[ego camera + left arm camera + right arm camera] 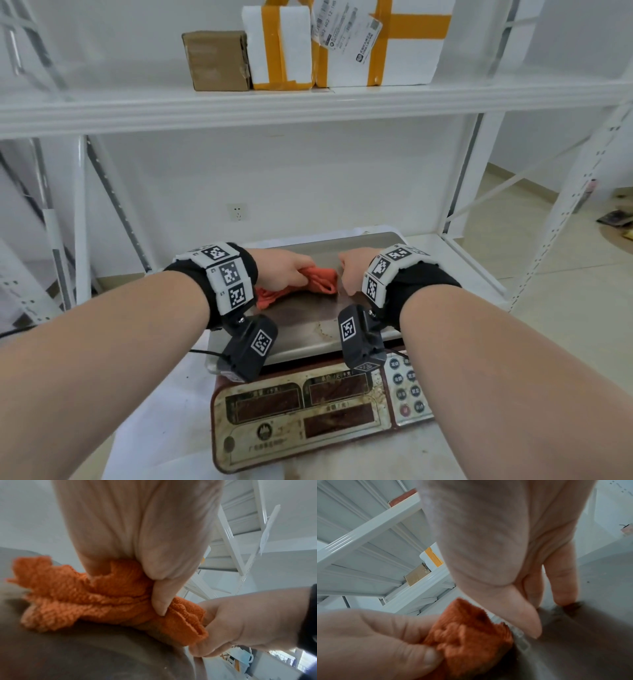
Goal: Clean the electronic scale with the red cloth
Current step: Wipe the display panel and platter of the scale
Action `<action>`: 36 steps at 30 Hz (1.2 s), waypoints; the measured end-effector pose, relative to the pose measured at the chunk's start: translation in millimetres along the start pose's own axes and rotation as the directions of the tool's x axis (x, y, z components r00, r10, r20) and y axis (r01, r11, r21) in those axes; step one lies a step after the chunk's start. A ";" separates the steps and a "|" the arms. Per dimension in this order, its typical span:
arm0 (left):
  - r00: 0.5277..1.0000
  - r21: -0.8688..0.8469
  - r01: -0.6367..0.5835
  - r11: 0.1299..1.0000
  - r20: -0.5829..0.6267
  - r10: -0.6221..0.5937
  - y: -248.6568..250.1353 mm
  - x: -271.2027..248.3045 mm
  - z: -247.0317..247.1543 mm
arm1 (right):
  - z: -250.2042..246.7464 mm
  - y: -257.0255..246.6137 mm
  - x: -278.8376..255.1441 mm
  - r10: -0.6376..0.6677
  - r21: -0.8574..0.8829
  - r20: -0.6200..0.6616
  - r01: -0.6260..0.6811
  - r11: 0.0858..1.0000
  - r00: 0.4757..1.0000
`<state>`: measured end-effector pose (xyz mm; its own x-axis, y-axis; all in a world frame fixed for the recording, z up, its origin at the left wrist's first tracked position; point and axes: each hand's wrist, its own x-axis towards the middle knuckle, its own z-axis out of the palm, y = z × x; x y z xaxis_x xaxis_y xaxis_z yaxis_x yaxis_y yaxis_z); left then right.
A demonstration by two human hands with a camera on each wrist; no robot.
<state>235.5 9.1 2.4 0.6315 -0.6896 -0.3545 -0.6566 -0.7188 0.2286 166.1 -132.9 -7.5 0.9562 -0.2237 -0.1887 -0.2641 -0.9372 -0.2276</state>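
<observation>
The electronic scale (301, 411) stands on a low white shelf, its front panel stained and its steel platter (301, 322) marked with brown rings. A bunched red cloth (318, 279) (102, 595) (467, 635) lies on the far part of the platter. My left hand (284, 270) (154, 588) grips the cloth, thumb pressed into its folds. My right hand (351, 270) (544, 612) is at the cloth's right end. Its thumb touches the end and a fingertip (563, 599) rests on the platter. The cloth is not between its thumb and fingers.
An upper shelf board (308, 102) runs overhead with a brown box (217, 60) and taped white parcels (281, 48). Shelf uprights (80, 219) (462, 192) flank the scale. The keypad (407, 387) is at the panel's right. A black cable (202, 351) leaves the scale's left side.
</observation>
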 end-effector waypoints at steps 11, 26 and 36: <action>0.990 0.103 0.131 0.986 -0.076 -0.123 10.1 11.8 -15.8 | -0.4 5.4 1.3 -0.026 -0.060 -0.046 0.023 0.998 0.999; 0.994 -0.109 0.036 0.993 0.106 -0.024 7.7 5.7 -7.4 | 4.8 4.2 11.9 0.070 -0.123 0.014 -0.067 0.990 0.997; 0.996 -0.202 0.087 0.976 0.006 -0.087 -28.4 -30.8 -0.2 | 2.9 2.3 3.1 0.112 -0.054 0.063 -0.108 0.993 0.992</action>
<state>234.8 50.8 7.0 0.6840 -0.6237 -0.3784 -0.5027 -0.7789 0.3750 168.1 -135.0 -11.4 0.9109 -0.3095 -0.2729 -0.3589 -0.9205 -0.1542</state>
